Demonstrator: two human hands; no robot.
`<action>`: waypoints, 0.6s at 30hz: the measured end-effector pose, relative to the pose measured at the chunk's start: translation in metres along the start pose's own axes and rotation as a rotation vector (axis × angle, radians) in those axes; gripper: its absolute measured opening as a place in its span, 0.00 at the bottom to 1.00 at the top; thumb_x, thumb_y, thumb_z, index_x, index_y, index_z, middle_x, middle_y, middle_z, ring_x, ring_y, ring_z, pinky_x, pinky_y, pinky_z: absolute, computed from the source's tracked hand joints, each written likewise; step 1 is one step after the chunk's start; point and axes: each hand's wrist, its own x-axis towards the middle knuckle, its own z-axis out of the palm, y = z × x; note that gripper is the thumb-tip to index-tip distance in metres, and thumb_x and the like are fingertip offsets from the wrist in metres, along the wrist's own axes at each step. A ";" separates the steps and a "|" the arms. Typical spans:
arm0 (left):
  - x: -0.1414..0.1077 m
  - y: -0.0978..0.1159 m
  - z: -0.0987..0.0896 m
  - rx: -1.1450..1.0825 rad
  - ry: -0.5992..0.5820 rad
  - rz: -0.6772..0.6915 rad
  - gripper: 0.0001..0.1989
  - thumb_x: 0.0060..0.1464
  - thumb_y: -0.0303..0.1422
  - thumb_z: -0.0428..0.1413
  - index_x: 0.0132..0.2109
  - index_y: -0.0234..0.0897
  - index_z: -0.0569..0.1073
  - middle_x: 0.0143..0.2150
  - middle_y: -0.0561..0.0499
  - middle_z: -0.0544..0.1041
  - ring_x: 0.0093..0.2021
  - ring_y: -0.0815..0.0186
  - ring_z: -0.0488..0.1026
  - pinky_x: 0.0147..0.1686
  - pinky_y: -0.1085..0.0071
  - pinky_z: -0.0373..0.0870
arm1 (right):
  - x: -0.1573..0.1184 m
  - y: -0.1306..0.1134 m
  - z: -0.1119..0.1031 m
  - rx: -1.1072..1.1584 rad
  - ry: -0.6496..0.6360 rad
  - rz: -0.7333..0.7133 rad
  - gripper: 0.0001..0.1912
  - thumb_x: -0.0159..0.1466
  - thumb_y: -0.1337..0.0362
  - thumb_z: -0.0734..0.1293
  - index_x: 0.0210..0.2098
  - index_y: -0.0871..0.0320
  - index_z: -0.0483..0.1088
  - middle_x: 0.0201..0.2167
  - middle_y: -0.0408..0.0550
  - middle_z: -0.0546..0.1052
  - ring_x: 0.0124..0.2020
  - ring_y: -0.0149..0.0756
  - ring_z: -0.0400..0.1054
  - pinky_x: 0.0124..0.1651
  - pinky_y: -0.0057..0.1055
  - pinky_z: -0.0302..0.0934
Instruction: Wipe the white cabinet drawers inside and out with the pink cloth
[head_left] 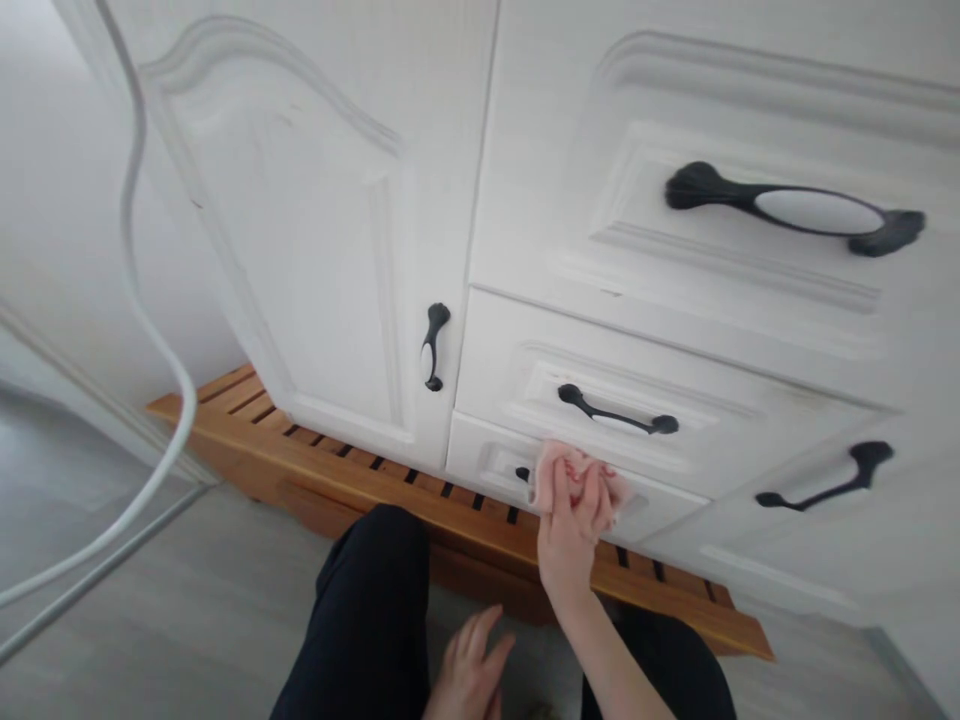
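Note:
My right hand (574,515) presses a crumpled pink cloth (551,465) against the front of the bottom drawer (487,455). The cloth covers most of that drawer's black handle (523,473); only its left end shows. Between my knees, my left hand (472,665) hangs low with its fingers apart, holding nothing. Just above the cloth is the middle drawer (495,360) with its black handle (619,412).
A slatted wooden bench (322,475) runs along the cabinet's foot, in front of my knees. At left stands a white cabinet door (315,250) with a black handle (433,345). A white cable (176,375) hangs down the left side. Another handle (825,490) juts out at right.

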 end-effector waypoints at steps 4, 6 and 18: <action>0.006 0.006 0.006 -0.127 -0.359 -0.015 0.30 0.53 0.32 0.54 0.64 0.47 0.66 0.74 0.46 0.52 0.72 0.48 0.50 0.67 0.49 0.55 | 0.021 -0.052 0.024 0.046 -0.143 -0.262 0.33 0.69 0.69 0.58 0.71 0.45 0.52 0.73 0.52 0.51 0.71 0.55 0.49 0.65 0.57 0.53; 0.010 0.008 -0.001 -0.143 -0.434 -0.051 0.26 0.54 0.31 0.53 0.61 0.46 0.69 0.74 0.47 0.54 0.72 0.51 0.51 0.67 0.51 0.56 | 0.037 -0.075 0.032 0.081 -0.183 -0.397 0.33 0.70 0.69 0.57 0.72 0.47 0.48 0.73 0.47 0.53 0.72 0.47 0.48 0.65 0.48 0.57; 0.018 -0.009 0.023 -0.074 -0.610 -0.147 0.25 0.49 0.32 0.57 0.56 0.37 0.74 0.61 0.39 0.73 0.63 0.49 0.68 0.61 0.53 0.65 | 0.059 -0.059 0.023 0.079 -0.328 -0.784 0.31 0.70 0.71 0.56 0.72 0.58 0.49 0.72 0.43 0.53 0.73 0.32 0.45 0.69 0.35 0.52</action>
